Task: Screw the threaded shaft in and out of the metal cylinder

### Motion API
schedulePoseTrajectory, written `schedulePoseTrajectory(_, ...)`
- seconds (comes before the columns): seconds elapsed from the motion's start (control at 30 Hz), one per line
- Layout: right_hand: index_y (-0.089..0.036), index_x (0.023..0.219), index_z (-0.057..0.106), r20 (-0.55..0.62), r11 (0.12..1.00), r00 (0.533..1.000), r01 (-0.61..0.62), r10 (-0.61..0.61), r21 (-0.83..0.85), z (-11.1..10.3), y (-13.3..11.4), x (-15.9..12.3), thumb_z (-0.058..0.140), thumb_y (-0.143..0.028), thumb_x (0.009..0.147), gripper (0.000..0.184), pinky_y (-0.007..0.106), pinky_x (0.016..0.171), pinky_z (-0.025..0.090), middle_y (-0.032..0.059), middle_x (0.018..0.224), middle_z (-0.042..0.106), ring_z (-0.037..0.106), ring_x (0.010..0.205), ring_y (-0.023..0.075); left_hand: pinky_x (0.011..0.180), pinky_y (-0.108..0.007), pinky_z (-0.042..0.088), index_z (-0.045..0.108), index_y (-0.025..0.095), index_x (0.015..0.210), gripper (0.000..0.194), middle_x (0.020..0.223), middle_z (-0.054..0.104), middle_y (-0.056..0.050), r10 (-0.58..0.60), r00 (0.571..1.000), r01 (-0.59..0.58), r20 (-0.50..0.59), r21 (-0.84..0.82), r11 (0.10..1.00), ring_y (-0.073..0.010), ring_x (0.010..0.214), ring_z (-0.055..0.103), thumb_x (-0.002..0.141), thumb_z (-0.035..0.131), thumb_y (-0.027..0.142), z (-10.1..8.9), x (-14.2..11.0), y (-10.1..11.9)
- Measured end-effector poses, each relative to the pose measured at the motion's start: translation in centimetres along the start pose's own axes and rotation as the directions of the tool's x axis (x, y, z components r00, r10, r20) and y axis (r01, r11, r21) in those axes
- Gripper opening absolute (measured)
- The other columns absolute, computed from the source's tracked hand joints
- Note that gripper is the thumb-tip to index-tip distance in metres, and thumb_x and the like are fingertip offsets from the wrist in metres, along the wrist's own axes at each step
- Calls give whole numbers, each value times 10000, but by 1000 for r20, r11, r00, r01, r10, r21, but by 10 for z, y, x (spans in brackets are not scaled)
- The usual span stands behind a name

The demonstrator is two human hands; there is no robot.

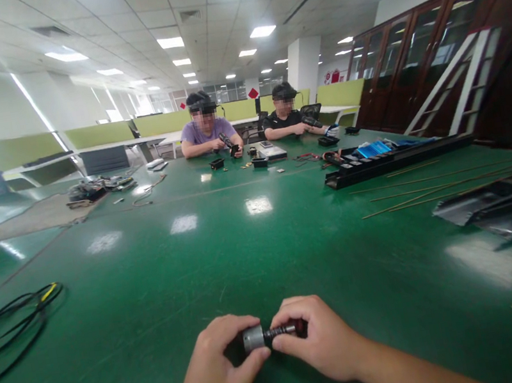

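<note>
Observed, spanning the near view, a broad green table (225,241). Noted toward the far right, a long black rail (378,167), laid flat, presumably for stability; cannot tell whether blue material (374,148) there lies inside or behind. Noted at left, a black cable (36,311), looped, probably to save room. Cannot make out contents of a small black box (260,163) at the far side. Found at the near side: left hand (222,365), closed round a silver cylinder (253,339); right hand (321,340), pinching the slim shaft (282,330). Held roughly level from both sides, apparently for alignment.
</note>
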State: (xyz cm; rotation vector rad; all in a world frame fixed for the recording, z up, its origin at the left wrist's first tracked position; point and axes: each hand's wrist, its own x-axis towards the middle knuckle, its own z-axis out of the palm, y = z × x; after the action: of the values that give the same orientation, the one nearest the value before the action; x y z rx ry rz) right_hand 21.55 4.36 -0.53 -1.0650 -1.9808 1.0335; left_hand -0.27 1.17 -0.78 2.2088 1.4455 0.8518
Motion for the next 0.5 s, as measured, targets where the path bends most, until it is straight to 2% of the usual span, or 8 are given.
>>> schedulePoseTrajectory(0.5, -183, 796, 761, -18, 1000, 1000, -18, 18, 20, 1, 1, 0, 719, -182, 737, 73, 239, 594, 400, -3, 676, 621, 552, 621, 131, 793, -332, 552, 694, 260, 1056, 264, 949, 737, -23, 20, 999, -19, -32, 13, 1000, -217, 873, 698, 809, 746, 340, -2, 0, -1)
